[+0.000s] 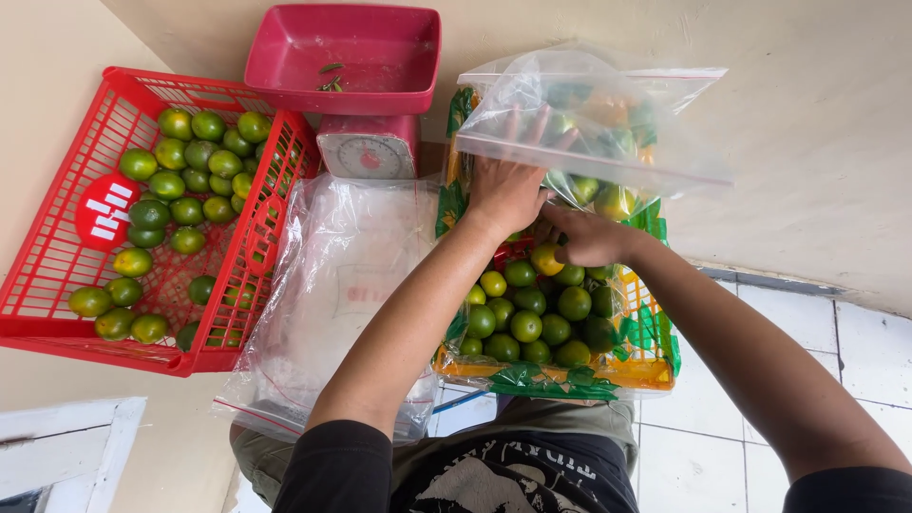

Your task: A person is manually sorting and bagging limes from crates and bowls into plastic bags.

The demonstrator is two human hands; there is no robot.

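My left hand (505, 190) holds open a clear zip bag (589, 123) that has a few green and yellow citrus fruits inside. My right hand (591, 236) is closed on a yellow-orange fruit (546, 259) just above a yellow basket (646, 366) lined with green plastic and filled with several green citrus fruits (527, 318). The bag hangs over the far end of that basket.
A red plastic basket (57, 275) at the left holds several green fruits. A red kitchen scale (369, 147) with an empty red tray (347, 57) stands at the top middle. A stack of clear bags (342, 285) lies between the baskets. White floor tiles are at the right.
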